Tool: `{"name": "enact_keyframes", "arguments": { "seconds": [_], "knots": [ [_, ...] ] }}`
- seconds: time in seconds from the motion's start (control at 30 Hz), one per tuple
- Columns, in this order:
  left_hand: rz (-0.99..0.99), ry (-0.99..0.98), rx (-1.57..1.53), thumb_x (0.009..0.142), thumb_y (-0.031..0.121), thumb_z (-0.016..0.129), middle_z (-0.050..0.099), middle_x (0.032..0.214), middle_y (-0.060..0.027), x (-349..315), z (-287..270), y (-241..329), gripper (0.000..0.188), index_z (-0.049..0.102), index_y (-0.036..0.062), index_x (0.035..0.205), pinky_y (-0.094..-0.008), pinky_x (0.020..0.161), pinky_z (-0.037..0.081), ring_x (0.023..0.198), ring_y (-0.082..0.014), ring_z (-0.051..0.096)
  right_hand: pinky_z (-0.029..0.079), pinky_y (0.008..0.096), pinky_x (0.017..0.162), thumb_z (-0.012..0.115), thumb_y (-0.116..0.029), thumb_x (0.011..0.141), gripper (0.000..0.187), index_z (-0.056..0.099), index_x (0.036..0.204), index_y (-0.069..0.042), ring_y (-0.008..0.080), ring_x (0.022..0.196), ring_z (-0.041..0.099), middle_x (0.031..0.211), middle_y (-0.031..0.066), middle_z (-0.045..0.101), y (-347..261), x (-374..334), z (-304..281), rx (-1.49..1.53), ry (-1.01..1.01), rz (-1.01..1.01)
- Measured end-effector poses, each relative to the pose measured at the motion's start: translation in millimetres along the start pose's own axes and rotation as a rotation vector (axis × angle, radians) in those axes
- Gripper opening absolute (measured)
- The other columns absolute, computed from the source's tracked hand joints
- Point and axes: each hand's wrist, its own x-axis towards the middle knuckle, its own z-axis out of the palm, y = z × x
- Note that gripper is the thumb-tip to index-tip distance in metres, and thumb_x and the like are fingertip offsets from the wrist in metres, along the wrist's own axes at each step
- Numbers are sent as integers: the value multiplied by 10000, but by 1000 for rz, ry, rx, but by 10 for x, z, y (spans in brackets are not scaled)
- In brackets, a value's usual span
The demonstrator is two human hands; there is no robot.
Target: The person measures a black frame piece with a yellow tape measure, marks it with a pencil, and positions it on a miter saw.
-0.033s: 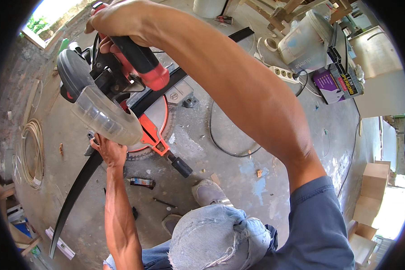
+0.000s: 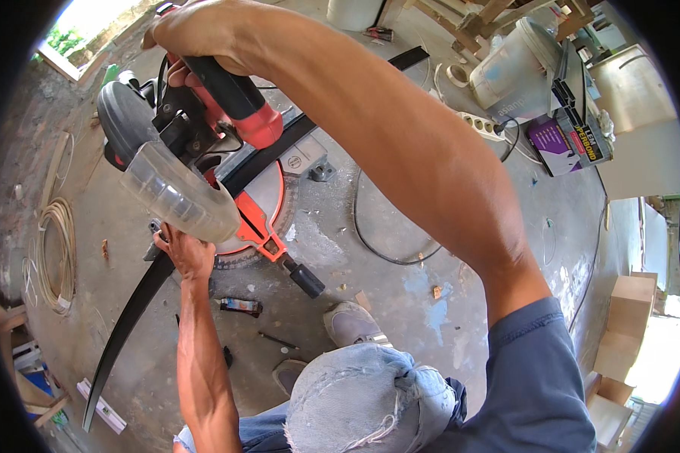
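Observation:
A mitre saw (image 2: 261, 226) with an orange arm on its round base stands on the floor before me. Its clear plastic blade guard (image 2: 177, 189) hangs low over the base and hides the cutting spot. My right hand (image 2: 196, 34) is closed around the saw's handle at the top, beside the red and black motor housing (image 2: 230, 94). A long black strip (image 2: 125, 332) lies across the saw base, one end reaching toward me on the left, the other far right behind my arm. My left hand (image 2: 193, 253) grips it beside the guard, its fingers partly hidden.
Behind my right arm are a power strip (image 2: 480, 126), a whitish bucket (image 2: 506, 72) and a purple box (image 2: 551, 143). A black cord (image 2: 370, 245) loops over the floor. At left lies a cable coil (image 2: 68, 260); a small tube (image 2: 239, 306) lies near my shoes (image 2: 351, 323).

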Motion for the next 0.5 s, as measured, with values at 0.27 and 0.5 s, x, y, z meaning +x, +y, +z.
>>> {"name": "enact_keyframes", "arguments": {
  "seconds": [0.27,0.5],
  "knots": [
    [-16,-3,-14,643,56,800,551,1292,-115,-12,-12,-68,444,693,79,1073,-643,1111,255,1308,-349,436,585,423,462,519,-159,993,209,567,940,37,311,533,703,797,218,653,-73,126,55,194,33,200],
    [-11,51,-36,646,26,744,529,1259,-131,26,-153,90,311,719,105,946,-623,1096,267,1272,-356,444,513,348,410,365,-439,1076,437,552,875,-99,238,506,676,678,82,563,-91,-4,-19,116,-8,243]
  ]
}}
